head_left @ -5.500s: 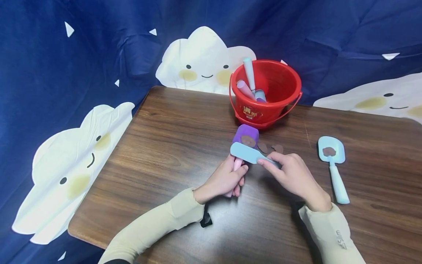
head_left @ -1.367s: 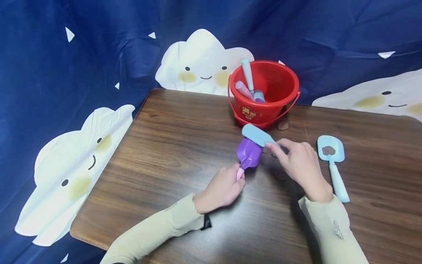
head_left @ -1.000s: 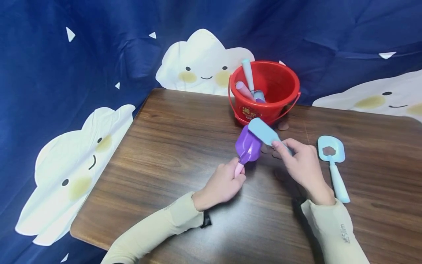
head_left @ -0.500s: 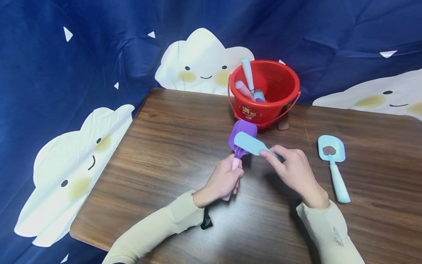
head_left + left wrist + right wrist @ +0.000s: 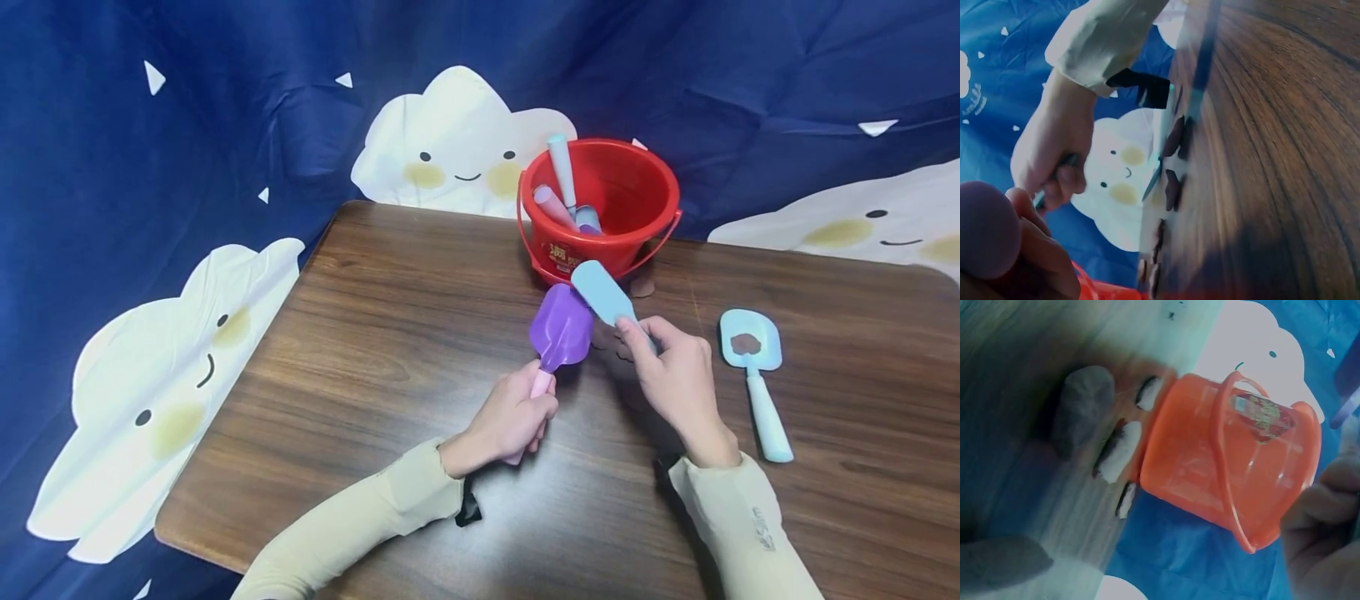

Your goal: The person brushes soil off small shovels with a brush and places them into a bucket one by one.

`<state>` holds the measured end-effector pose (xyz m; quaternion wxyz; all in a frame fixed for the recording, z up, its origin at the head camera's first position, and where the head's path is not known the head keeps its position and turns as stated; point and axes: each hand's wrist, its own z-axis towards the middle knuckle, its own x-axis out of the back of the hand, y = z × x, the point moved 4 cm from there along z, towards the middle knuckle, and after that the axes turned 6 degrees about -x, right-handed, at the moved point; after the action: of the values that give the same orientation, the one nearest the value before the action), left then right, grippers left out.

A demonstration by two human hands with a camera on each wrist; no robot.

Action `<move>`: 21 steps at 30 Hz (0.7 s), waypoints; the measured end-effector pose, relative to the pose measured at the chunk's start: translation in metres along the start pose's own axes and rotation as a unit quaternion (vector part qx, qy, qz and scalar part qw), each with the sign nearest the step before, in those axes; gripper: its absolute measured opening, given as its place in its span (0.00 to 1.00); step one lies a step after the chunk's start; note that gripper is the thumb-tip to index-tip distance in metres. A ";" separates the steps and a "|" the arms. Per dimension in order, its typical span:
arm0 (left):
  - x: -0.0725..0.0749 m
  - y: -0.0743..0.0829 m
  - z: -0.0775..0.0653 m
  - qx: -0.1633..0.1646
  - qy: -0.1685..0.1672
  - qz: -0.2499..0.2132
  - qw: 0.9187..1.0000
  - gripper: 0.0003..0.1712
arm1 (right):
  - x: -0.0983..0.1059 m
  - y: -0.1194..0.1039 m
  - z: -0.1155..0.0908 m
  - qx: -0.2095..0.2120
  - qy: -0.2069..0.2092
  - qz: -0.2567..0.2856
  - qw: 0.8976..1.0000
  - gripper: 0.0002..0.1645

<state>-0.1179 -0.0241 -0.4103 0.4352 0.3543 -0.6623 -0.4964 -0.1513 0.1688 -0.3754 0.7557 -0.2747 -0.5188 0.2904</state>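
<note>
My left hand (image 5: 506, 417) grips the pink handle of a purple toy shovel (image 5: 562, 325), held above the table with its blade toward the bucket. The handle's rounded end fills a corner of the left wrist view. In my right hand (image 5: 681, 379) is a light blue toy shovel (image 5: 600, 290), pinched by its handle, its blade at the purple blade's far right edge. No brown piece shows on the purple blade. Flat brown pieces (image 5: 603, 335) lie on the table beneath my right hand; the right wrist view shows several pieces (image 5: 1119, 452) by the bucket.
A red bucket (image 5: 637, 242) stands at the back with several toy tools (image 5: 562, 175) leaning inside. Another light blue shovel (image 5: 767, 417) lies at the right, a brown piece (image 5: 746, 344) in its blade. Behind the wooden table (image 5: 360, 333) hangs a blue cloth with clouds.
The brown piece on the purple shovel 5.5 s ago is gone from it, and one lies by the bucket. Since half a second ago, the blue shovel has swung off the purple blade, away and right.
</note>
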 end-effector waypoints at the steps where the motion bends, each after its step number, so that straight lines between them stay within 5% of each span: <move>1: 0.000 -0.001 0.001 0.003 0.000 -0.009 1.000 0.06 | 0.000 -0.002 -0.001 0.012 -0.013 0.001 1.000 0.14; 6: 0.003 -0.001 0.005 0.019 0.011 -0.077 0.997 0.07 | -0.006 -0.013 -0.008 0.093 -0.112 0.002 0.989 0.05; 10: 0.005 0.001 0.005 0.018 0.016 -0.095 0.995 0.07 | -0.008 -0.015 -0.010 0.103 -0.151 0.006 0.983 0.05; 16: 0.007 0.001 0.004 0.016 0.005 -0.095 0.995 0.09 | -0.008 -0.006 -0.008 0.083 -0.145 0.024 0.986 0.05; 21: 0.006 0.002 0.002 0.019 -0.013 -0.100 0.995 0.11 | -0.002 0.003 -0.003 0.047 -0.063 0.024 0.997 0.09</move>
<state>-0.1223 -0.0284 -0.4076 0.3674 0.4206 -0.6388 -0.5291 -0.1500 0.1685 -0.3796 0.7261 -0.2324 -0.5446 0.3496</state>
